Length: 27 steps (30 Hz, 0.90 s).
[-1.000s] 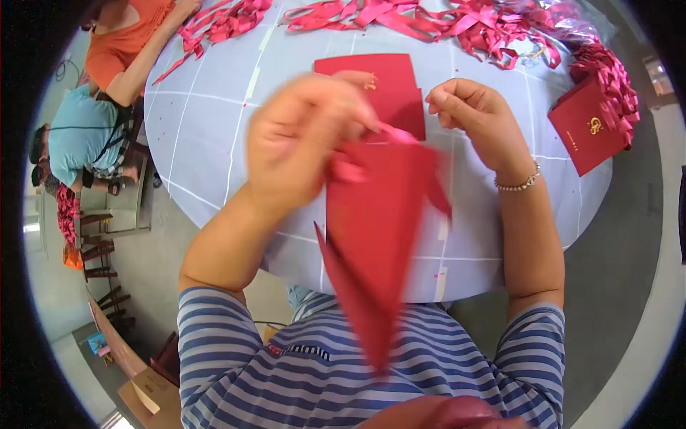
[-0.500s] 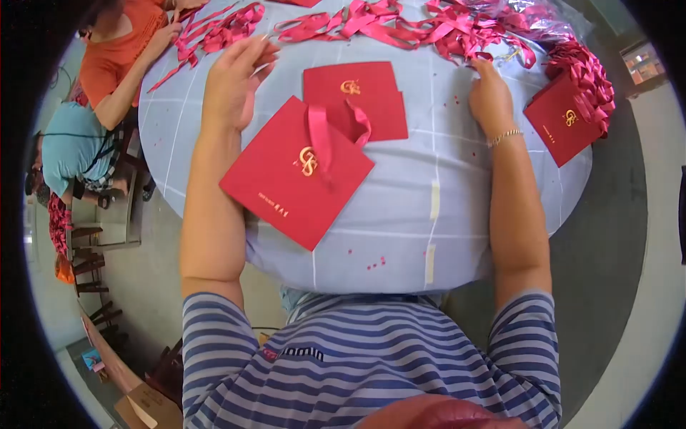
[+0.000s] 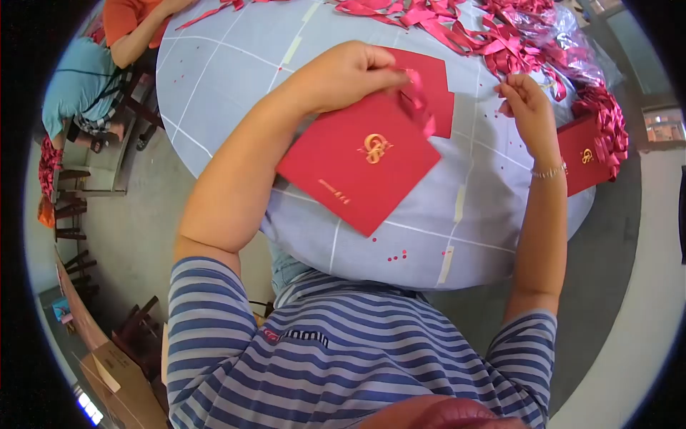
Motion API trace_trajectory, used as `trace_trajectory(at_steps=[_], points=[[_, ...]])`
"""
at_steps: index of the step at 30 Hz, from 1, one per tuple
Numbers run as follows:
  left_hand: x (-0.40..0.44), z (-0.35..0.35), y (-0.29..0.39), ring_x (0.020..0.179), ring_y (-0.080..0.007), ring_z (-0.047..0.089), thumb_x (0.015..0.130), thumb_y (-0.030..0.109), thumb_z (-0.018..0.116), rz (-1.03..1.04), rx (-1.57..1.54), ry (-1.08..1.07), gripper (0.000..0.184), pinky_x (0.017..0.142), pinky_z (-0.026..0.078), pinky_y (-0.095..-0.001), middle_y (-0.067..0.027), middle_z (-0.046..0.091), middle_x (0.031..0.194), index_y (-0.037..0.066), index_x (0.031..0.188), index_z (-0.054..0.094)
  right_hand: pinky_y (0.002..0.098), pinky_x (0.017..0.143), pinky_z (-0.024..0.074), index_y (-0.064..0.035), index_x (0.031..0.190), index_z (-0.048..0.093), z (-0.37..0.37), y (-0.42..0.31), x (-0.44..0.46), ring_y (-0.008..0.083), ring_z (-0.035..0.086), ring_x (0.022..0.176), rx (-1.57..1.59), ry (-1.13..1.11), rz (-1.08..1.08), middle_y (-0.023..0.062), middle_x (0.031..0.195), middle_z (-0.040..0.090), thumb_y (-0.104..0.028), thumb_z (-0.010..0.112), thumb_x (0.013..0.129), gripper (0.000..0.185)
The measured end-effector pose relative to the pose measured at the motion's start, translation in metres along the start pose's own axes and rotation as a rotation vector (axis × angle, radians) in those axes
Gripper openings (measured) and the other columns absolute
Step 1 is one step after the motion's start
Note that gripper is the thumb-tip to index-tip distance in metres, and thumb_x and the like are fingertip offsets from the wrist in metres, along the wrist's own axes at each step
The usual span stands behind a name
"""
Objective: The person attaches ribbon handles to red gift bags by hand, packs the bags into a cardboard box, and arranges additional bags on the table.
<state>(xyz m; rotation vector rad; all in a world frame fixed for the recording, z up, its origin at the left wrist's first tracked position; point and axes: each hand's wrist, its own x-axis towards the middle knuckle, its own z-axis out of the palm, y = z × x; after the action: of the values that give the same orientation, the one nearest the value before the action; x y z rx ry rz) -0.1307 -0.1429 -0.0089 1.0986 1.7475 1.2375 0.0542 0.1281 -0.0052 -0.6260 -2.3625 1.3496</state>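
A red paper bag [image 3: 357, 168] with a gold monogram lies flat in front of me, turned cornerwise. It overlaps a second red bag [image 3: 439, 100] behind it. My left hand [image 3: 350, 77] is over the front bag's upper edge, fingers closed on its pink-red ribbon handle [image 3: 416, 104]. The ribbon is smeared by motion. Farther right, above the cloth, my right hand [image 3: 527, 107] has thumb and forefinger pinched; what they hold, if anything, I cannot make out. That hand is beside a heap of loose ribbons [image 3: 511, 53].
A blue checked cloth covers the round table [image 3: 229, 86]. At its right edge sit red bags [image 3: 582, 154] with bunched ribbons, near clear plastic wrap [image 3: 582, 50]. Small red dots [image 3: 396, 256] lie at the front. Another person's arm [image 3: 139, 39] reaches in at upper left.
My left hand has come right and down from the table beside the bags onto the front bag's ribbon. My right hand has drawn back from the ribbon heap. The view has shifted.
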Motion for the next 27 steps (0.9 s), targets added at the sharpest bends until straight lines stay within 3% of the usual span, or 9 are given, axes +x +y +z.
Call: trace_trajectory(at_steps=[4,8,11,13,14,17,24,26,27], points=[[0.011,0.017,-0.008,0.069,-0.0074,0.054,0.099,0.030,0.056,-0.058,-0.105,0.348,0.035,0.065,0.045,-0.0244,-0.0004,0.061,0.074,0.003,0.078,0.063,0.0205,0.066,0.0490,0.0020,0.104,0.060,0.028,-0.056,-0.030,0.0072,0.058,0.071,0.106,-0.114,-0.091,0.0037,0.089,0.067,-0.009,0.062,0.094,0.015],[0.022,0.016,-0.026,0.065,-0.0193,0.059,0.090,0.033,0.067,0.349,0.310,0.901,0.034,0.061,0.046,-0.0336,-0.0068,0.062,0.069,0.001,0.080,0.063,0.0208,0.063,0.0457,0.0013,0.094,0.066,0.052,-0.071,-0.045,0.0065,0.057,0.069,-0.121,-0.117,-0.365,0.0021,0.080,0.065,-0.006,0.068,0.088,0.010],[0.003,0.005,-0.008,0.066,-0.0234,0.059,0.084,0.029,0.072,0.362,0.351,0.757,0.030,0.060,0.045,-0.0354,-0.0075,0.060,0.072,0.002,0.078,0.063,0.0287,0.068,0.0483,0.0011,0.090,0.065,0.064,-0.062,-0.042,0.0170,0.061,0.073,-0.222,-0.103,-0.437,0.0088,0.084,0.067,-0.006,0.070,0.085,0.010],[-0.001,0.012,-0.003,0.068,-0.0134,0.056,0.086,0.021,0.073,0.485,0.428,0.587,0.022,0.062,0.047,-0.0286,-0.0049,0.060,0.074,0.001,0.083,0.064,0.0362,0.076,0.0483,0.0004,0.087,0.065,0.067,-0.054,-0.032,0.0271,0.061,0.083,-0.470,0.020,-0.689,0.0114,0.089,0.068,-0.007,0.070,0.083,0.010],[-0.005,0.017,0.001,0.073,-0.0208,0.058,0.082,0.023,0.076,0.492,0.536,0.469,0.026,0.068,0.049,-0.0328,-0.0090,0.061,0.079,0.000,0.088,0.065,0.0410,0.081,0.0462,-0.0007,0.086,0.065,0.068,-0.051,-0.032,0.0330,0.058,0.090,-0.404,0.000,-0.580,0.0123,0.091,0.068,-0.009,0.069,0.082,0.010],[-0.009,0.036,-0.003,0.096,-0.0308,0.056,0.073,0.027,0.078,0.402,0.837,0.328,0.039,0.086,0.047,-0.0398,-0.0119,0.060,0.094,0.000,0.100,0.066,0.0408,0.078,0.0465,-0.0008,0.085,0.064,0.073,-0.045,-0.024,0.0326,0.059,0.088,-0.463,-0.018,-0.638,0.0120,0.089,0.067,-0.010,0.069,0.083,0.011],[-0.018,0.021,-0.001,0.095,-0.0304,0.055,0.067,0.020,0.082,0.368,0.813,0.276,0.040,0.083,0.046,-0.0383,-0.0115,0.059,0.094,0.002,0.096,0.061,0.0423,0.081,0.0443,-0.0025,0.081,0.062,0.089,-0.032,-0.030,0.0328,0.058,0.093,-0.272,-0.061,-0.321,0.0124,0.094,0.067,-0.011,0.071,0.080,0.013],[-0.017,0.015,0.000,0.093,-0.0302,0.055,0.067,0.018,0.081,0.337,0.769,0.221,0.039,0.085,0.046,-0.0393,-0.0110,0.059,0.091,0.003,0.094,0.059,0.0458,0.089,0.0403,-0.0045,0.080,0.061,0.088,-0.030,-0.028,0.0322,0.057,0.103,-0.594,0.235,-0.785,0.0115,0.106,0.066,-0.009,0.072,0.078,0.012],[-0.016,0.013,0.001,0.092,-0.0301,0.055,0.067,0.017,0.081,0.313,0.729,0.172,0.037,0.086,0.045,-0.0403,-0.0105,0.059,0.089,0.003,0.092,0.057,0.0506,0.097,0.0345,-0.0065,0.080,0.061,0.089,-0.037,-0.034,0.0318,0.054,0.110,-0.564,0.204,-0.792,0.0098,0.114,0.063,-0.008,0.072,0.076,0.012]])
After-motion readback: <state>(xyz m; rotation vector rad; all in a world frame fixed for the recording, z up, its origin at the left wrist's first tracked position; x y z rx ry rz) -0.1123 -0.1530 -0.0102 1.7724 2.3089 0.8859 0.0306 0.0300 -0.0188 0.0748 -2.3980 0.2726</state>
